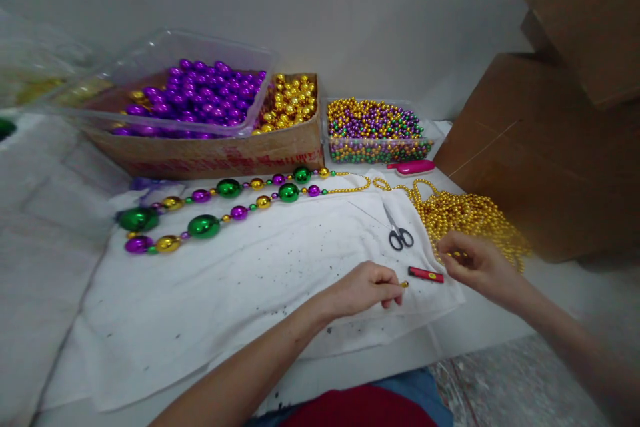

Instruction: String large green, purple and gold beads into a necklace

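My left hand (373,287) is closed in a pinch, and a small gold bead (405,284) shows at its fingertips. My right hand (475,268) has its fingers curled together at the near edge of a heap of gold bead strands (463,217); what it pinches, if anything, I cannot make out. Between the hands lies a red lighter (426,274). Scissors with black handles (401,238) rest on the white cloth (300,287). Beyond my left hand, a necklace of large green, purple and gold beads (204,226) is laid in a long loop, with thin gold bead strands at its right end.
A clear plastic bin (165,119) of purple beads sits on a cardboard box (210,157) holding gold beads. Beside it stands a clear tub (380,147) of small mixed beads. A pink object (415,168) lies before the tub. Large cardboard boxes (500,147) border the right side.
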Motion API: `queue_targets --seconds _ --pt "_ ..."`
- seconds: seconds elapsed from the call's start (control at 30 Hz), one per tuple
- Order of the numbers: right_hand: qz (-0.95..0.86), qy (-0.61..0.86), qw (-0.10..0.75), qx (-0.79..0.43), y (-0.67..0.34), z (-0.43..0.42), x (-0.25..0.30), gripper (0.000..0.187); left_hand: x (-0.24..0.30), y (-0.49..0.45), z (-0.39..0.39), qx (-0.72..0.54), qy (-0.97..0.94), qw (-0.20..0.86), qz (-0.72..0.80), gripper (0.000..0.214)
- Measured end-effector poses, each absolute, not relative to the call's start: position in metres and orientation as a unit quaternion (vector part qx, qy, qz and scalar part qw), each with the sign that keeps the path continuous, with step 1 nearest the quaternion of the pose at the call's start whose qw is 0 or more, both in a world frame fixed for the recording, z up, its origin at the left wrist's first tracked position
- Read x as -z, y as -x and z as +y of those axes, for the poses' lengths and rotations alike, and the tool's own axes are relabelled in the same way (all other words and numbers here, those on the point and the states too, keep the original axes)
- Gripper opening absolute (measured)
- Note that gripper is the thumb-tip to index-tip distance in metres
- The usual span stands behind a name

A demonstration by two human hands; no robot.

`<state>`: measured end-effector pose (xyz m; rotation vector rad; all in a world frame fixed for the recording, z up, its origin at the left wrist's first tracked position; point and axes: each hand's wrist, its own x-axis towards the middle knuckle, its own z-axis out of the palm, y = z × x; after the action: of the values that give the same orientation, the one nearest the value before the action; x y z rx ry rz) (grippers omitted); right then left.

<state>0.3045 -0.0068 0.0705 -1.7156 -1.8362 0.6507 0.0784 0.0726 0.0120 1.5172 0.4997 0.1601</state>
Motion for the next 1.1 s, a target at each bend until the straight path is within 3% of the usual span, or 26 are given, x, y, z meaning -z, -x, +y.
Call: queue_targets --seconds 0.13,0.23,0.3,0.4,0.47,0.6,0.77,0.83,0.97,1.03,1.1 --pt "-0.664 0.649 0.271 -0.255 -0.311 -0.016 -0.069 0.011 -0.016 -0.060 0.083 -0.138 -0.624 0.714 0.288 0.016" --pt "-0.679 0.622 0.242 -0.306 -0.296 -0.013 -0.067 0.011 -0.028 -0.075 0.080 -0.189 -0.602 0.729 0.266 0.029" --pt "-0.691 0.606 0.231 -0.318 -0.289 -0.008 -0.067 0.010 -0.032 -0.093 0.074 -0.175 -0.611 0.740 0.218 0.030" --pt "-0.687 0.620 0.254 -0.283 -0.299 -0.004 -0.066 0.009 -0.028 -0.102 0.071 -0.112 -0.629 0.746 0.188 0.016" --pt "-0.675 0.638 0.263 -0.260 -0.311 -0.007 -0.064 0.010 -0.022 -0.092 0.078 -0.092 -0.636 0.736 0.213 0.021" --pt "-0.687 0.639 0.210 -0.274 -0.314 -0.021 -0.056 0.010 -0.023 -0.057 0.099 -0.034 -0.682 0.694 0.227 0.020" --pt "-0.700 0.631 0.224 -0.248 -0.306 -0.020 -0.061 0.018 -0.060 -0.037 0.124 0.016 -0.786 0.567 0.245 0.017" --pt "-0.721 0.616 0.184 -0.258 -0.311 -0.013 -0.066 0.021 -0.075 -0.039 0.130 0.018 -0.806 0.534 0.255 0.018" --pt "-0.756 0.557 0.070 -0.338 -0.303 -0.001 -0.068 0.015 -0.086 -0.052 0.129 0.020 -0.811 0.530 0.248 0.018" --pt "-0.732 0.516 0.078 -0.438 -0.285 0.003 -0.067 0.014 -0.083 -0.058 0.125 0.019 -0.807 0.542 0.234 0.018" --pt "-0.670 0.483 0.149 -0.544 -0.266 0.007 -0.069 0.018 -0.078 -0.059 0.122 0.014 -0.803 0.554 0.219 0.018"
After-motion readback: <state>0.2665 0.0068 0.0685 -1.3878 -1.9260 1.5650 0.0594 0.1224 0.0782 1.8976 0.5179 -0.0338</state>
